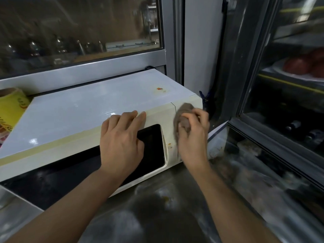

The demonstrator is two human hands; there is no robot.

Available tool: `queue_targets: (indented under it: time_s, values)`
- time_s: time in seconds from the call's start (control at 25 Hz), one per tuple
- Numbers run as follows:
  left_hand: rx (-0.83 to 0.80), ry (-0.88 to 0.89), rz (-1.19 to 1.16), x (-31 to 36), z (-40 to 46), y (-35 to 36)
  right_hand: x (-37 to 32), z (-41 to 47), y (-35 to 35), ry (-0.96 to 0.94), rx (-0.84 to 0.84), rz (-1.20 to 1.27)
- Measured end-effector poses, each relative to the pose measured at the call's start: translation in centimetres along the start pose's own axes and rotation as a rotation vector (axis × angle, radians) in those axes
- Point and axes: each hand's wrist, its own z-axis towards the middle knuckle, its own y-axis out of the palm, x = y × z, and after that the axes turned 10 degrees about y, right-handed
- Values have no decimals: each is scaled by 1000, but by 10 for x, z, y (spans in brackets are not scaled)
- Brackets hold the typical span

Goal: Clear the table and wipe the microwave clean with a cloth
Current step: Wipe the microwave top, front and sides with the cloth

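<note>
So I've got the microwave in front of me, white top, yellowed cream front, sitting on a steel counter right under a window. My left hand is flat on the microwave's front top edge, fingers spread a bit and draped over where the top meets the door, with my palm hanging down over the dark door glass. It isn't gripping anything, just pressing on it.

My right hand is over on the microwave's right end, on the panel beside the door. It's bunched around a brownish cloth, fingers curled in and pinching the wad against the cream plastic. The cloth sticks out above and to the left of my knuckles and touches the panel near the top corner. It's a bit motion-blurred, so I can't tell exactly how it's folded.

There's an orange-brown splatter on the microwave front, just below the cloth, near the door's edge. On the microwave's top, near the back right corner, there's a little red and yellow sticker with a stained ring around it.

To the left of the microwave there's a yellow package with red lettering, partly out of view. To the right of the microwave is a glass display case with something red on a plate inside, too blurry to tell what. The counter in front of the microwave looks smeary and has a small yellowish crumb spot
</note>
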Motion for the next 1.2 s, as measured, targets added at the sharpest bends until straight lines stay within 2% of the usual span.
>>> queue_targets:
  time_s: [0.16,0.24,0.36,0.44,0.6,0.76,0.84,0.96,1.2]
  values:
    - [29,28,-9,-2,-2,2,-8,-42,41,-140,-6,116]
    - [49,48,-3,-4,-3,5,13,-58,59,-229,-22,52]
    - [57,68,8,-5,-3,5,44,-57,71,-314,110,-73]
    - [58,68,15,-6,-3,5,65,-65,78,-279,160,-53]
    - [41,81,42,-5,-5,5,81,-89,77,-75,151,-25]
    - [12,76,40,-5,-3,2,45,-61,65,-230,211,-177]
    - [2,74,34,-4,-4,1,21,-49,66,-190,201,-212]
    - [18,85,47,-6,-5,7,6,-40,74,-115,272,-252]
    - [73,102,73,-8,-6,15,53,-58,94,-178,366,-10]
